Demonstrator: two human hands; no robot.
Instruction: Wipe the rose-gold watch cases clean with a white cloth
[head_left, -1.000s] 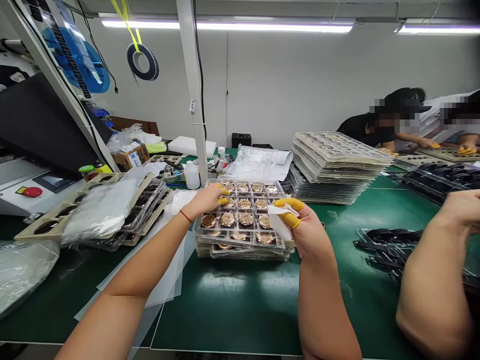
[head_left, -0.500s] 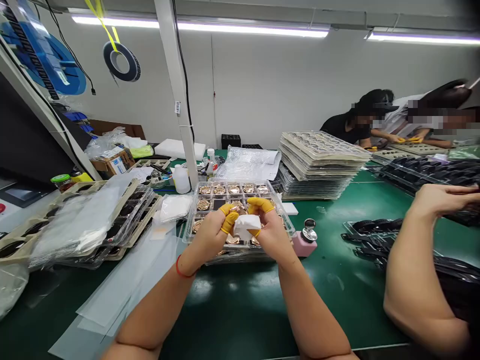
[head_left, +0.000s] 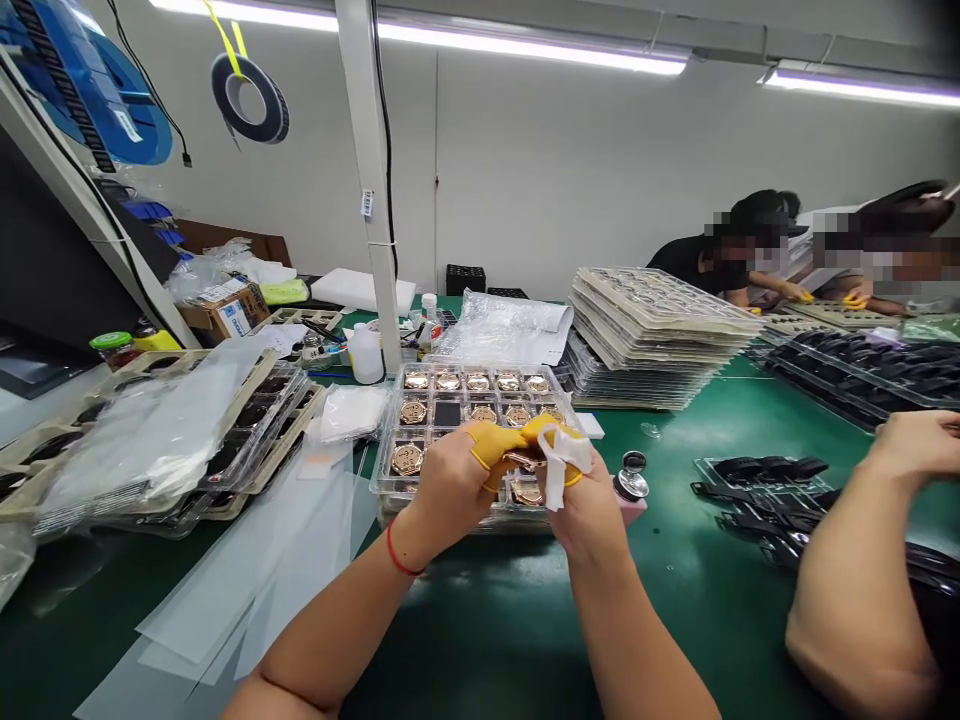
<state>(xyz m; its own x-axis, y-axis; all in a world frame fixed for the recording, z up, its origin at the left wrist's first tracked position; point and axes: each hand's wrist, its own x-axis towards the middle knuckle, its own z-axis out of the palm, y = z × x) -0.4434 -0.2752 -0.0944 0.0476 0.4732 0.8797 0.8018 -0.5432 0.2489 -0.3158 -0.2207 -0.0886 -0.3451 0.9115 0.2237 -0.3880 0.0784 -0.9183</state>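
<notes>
Yellow finger cots cover several fingertips on both hands. My left hand [head_left: 454,480] is closed, pinching a rose-gold watch case [head_left: 525,460] by its edge. From the other side my right hand [head_left: 592,505] presses a folded white wipe [head_left: 556,465] against the case with thumb and fingers. Much of the case is hidden by the fingers. Just below the hands lies a clear plastic tray [head_left: 381,455] of rose-gold watch cases, one per compartment; one second-row compartment shows only a dark bottom. A pink pump bottle [head_left: 631,490] with a metal top stands beside my right hand.
To the left lie stacked trays [head_left: 247,440] of dark parts and translucent sheets [head_left: 225,580]. A tall stack of trays [head_left: 660,350] stands behind on the right. A neighbour's arm [head_left: 855,580] reaches in at right, near black straps [head_left: 772,470]. Two people work farther back.
Both hands have turned and shifted right and slightly down. The wipe, earlier spread between the hands, now hangs folded over the right fingers. The view has swung a little left.
</notes>
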